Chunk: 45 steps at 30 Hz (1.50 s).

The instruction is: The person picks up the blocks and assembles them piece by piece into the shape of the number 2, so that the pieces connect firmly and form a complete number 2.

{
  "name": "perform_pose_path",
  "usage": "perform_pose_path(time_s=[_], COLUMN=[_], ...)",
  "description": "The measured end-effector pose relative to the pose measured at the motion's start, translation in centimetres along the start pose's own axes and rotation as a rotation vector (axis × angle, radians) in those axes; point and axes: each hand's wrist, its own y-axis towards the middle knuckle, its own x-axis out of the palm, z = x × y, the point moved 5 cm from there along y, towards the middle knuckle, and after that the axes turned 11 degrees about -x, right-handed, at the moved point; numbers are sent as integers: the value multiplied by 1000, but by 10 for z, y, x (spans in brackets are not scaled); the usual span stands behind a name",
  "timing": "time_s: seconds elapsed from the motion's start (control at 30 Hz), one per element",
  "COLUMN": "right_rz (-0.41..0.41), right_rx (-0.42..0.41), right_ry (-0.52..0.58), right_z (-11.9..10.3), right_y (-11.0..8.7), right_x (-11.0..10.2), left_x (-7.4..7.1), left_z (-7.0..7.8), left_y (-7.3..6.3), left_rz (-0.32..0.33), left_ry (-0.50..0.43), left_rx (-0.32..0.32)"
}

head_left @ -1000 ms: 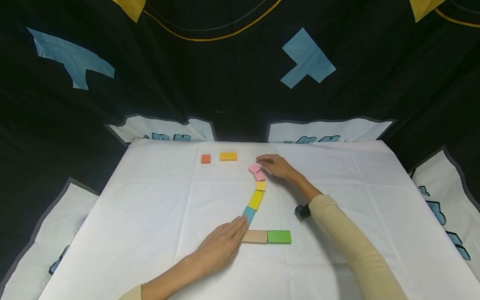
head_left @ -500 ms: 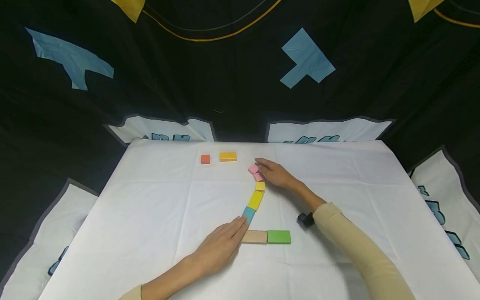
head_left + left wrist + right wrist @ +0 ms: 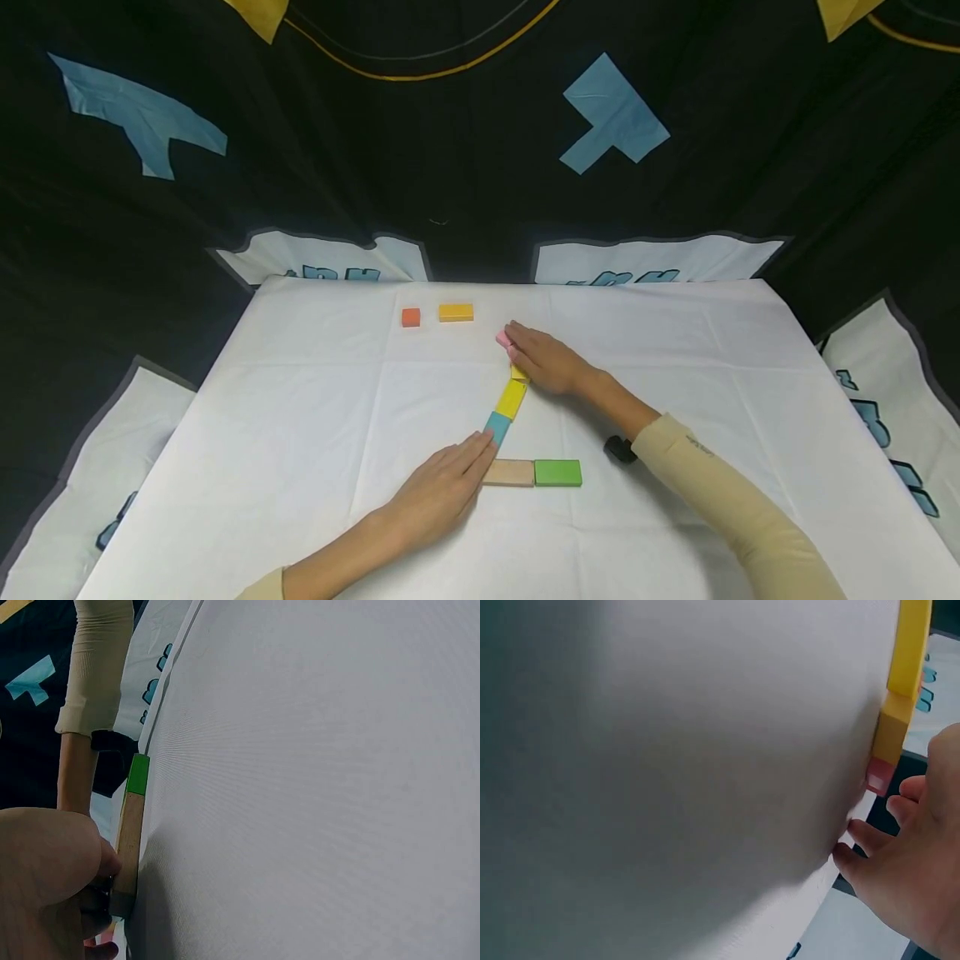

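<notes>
A chain of flat wooden blocks curves across the white cloth. Its far end is made of pink blocks (image 3: 503, 339), partly hidden under my right hand (image 3: 551, 360), whose fingertips lie over them. From there a short yellow block (image 3: 518, 375), a long yellow block (image 3: 512, 400) and a blue block (image 3: 498, 424) lead toward me. My left hand (image 3: 442, 492) rests with straight fingers at the blue block's near end. Beside those fingers lie a plain wood block (image 3: 512, 472) and a green block (image 3: 558, 472), end to end. In the left wrist view a grey block (image 3: 122, 904) shows under the fingers.
At the back of the cloth-covered table (image 3: 300, 417) lie an orange-red block (image 3: 411, 317) and an orange-yellow block (image 3: 456, 312), apart from the chain. A black wrist camera (image 3: 619, 450) is strapped by the right sleeve. Dark curtain stands behind the table's far edge.
My right hand has moved nearer and settled over the pink blocks, hiding most of them. My left hand and the remaining blocks hold their places.
</notes>
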Motion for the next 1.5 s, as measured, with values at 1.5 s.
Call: perform_pose_path(time_s=[1.5], right_rz=[-84], right_rx=[-124], right_ry=[-208], right_z=[-5], right_y=[-11], right_x=[6], left_x=[-8], left_z=[-6], left_y=[6], left_rz=[49], left_ry=[-145], left_rx=[-2])
